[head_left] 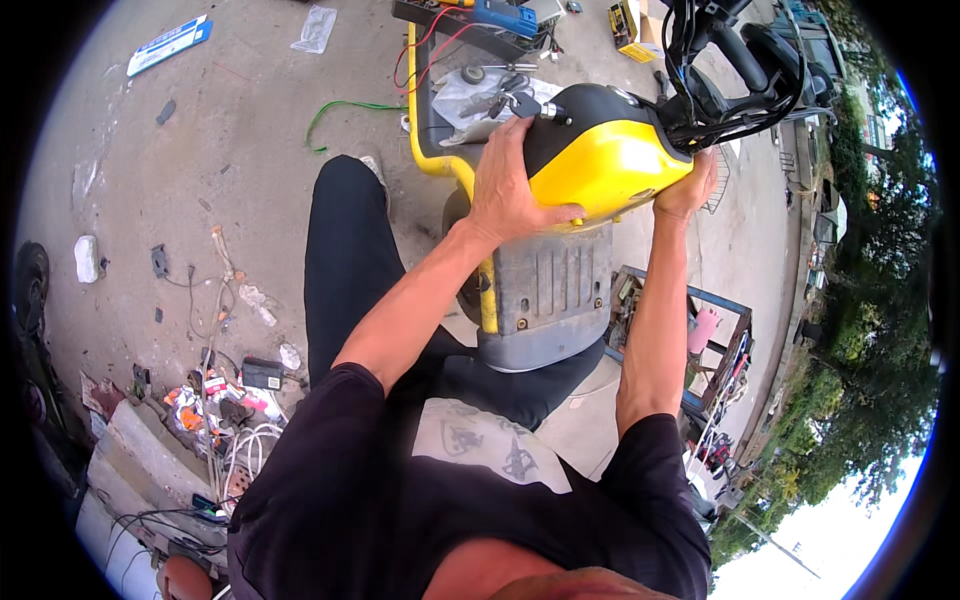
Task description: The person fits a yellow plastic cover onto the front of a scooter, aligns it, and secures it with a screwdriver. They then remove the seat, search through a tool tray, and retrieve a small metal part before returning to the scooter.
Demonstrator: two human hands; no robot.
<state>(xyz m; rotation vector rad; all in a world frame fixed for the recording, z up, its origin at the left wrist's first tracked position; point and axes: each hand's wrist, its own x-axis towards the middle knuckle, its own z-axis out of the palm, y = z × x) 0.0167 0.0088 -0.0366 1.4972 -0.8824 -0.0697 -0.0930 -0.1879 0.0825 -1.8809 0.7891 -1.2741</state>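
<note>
A glossy yellow-and-black plastic cover (pixel 605 165) sits on the electric scooter, just behind its handlebar (pixel 745 65). Around the cover's left end my left hand (pixel 500 190) is closed, with its thumb along the lower yellow edge. At the opposite end my right hand (pixel 688 188) grips the cover from below; some of its fingers are hidden behind it. A key (pixel 522 104) sticks out of a lock on the black part, close to my left fingers. Below the cover is a dusty grey ribbed panel (pixel 560 275), between my knees.
A yellow frame tube (pixel 415 125) runs along the scooter's left. Beyond it lie a blue multimeter (pixel 503 17) with red leads and a yellow box (pixel 634 30). A metal-framed cart (pixel 722 300) stands right. Scrap and cables (pixel 245 440) litter the ground at lower left.
</note>
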